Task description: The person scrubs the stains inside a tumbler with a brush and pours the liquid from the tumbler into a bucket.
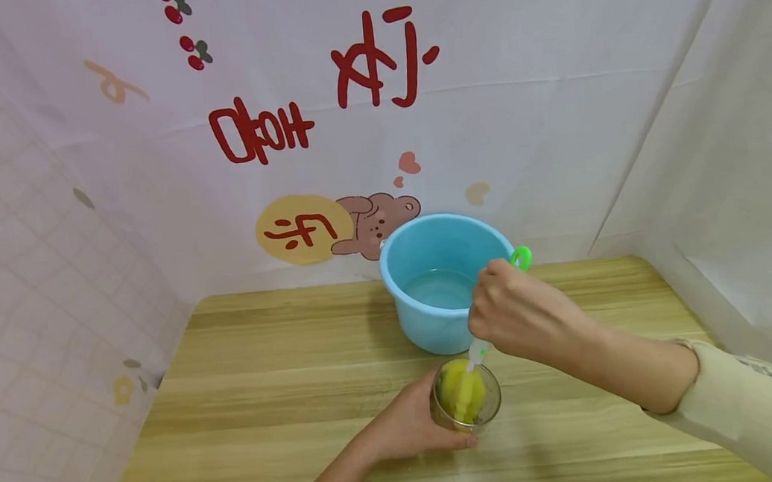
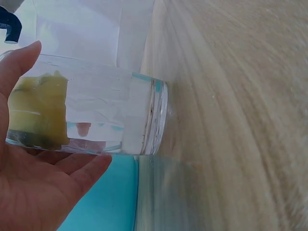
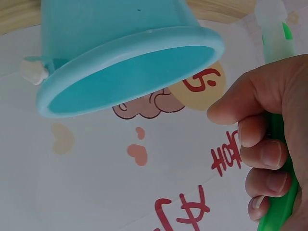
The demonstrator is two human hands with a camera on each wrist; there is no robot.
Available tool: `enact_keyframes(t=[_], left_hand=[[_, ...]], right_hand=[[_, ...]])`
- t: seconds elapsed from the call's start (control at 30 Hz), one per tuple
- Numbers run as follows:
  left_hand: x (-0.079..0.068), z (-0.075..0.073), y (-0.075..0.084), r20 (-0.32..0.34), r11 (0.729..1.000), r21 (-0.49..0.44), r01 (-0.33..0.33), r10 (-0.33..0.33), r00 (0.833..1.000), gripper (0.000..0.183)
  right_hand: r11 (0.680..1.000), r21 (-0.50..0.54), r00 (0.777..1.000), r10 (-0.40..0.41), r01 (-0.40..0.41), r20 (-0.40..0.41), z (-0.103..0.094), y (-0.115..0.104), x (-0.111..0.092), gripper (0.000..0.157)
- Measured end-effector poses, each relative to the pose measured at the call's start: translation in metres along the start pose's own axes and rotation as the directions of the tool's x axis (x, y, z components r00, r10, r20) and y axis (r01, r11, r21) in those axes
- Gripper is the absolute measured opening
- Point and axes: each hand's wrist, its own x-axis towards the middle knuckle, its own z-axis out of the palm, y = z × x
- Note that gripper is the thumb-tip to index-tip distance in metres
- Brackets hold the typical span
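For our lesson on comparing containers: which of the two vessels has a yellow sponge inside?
The clear glass, narrower than the blue bucket behind it: the yellow sponge shows inside the glass, none shows in the bucket.

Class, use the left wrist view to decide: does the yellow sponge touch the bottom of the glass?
No, the sponge sits higher in the glass, with a clear gap between it and the base.

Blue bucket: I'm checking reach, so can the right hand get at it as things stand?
Probably yes: the right hand is near the blue bucket, with nothing visible blocking the way. It grips the green brush handle, though, so grasping the bucket would likely mean letting go first.
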Motion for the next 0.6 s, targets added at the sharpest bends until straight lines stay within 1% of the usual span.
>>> enact_keyframes(t=[0.13,0.23,0.3,0.47,0.6], left_hand=[[0.000,-0.001,0.001,0.001,1.000,0.015,-0.005,0.005,1.000,0.085],[0.000,-0.001,0.002,0.006,1.000,0.003,-0.008,0.008,1.000,0.085],[-0.001,-0.001,0.002,0.008,1.000,-0.004,-0.009,0.009,1.000,0.083],[-0.001,-0.001,0.002,0.006,1.000,0.002,-0.001,0.001,1.000,0.076],[-0.001,-0.001,0.003,-0.001,1.000,0.014,0.009,-0.009,1.000,0.075]], right_hand=[[0.998,0.054,1.000,0.020,-0.020,0.010,0.006,0.003,-0.004,0.027],[0.995,0.093,1.000,0.021,-0.022,0.011,0.010,0.004,-0.008,0.033],[0.994,0.109,1.000,0.020,-0.020,0.006,0.012,0.004,-0.011,0.034],[0.991,0.134,1.000,0.020,-0.018,-0.013,0.014,0.004,-0.020,0.034],[0.991,0.135,1.000,0.006,-0.002,-0.029,0.014,0.005,-0.028,0.033]])
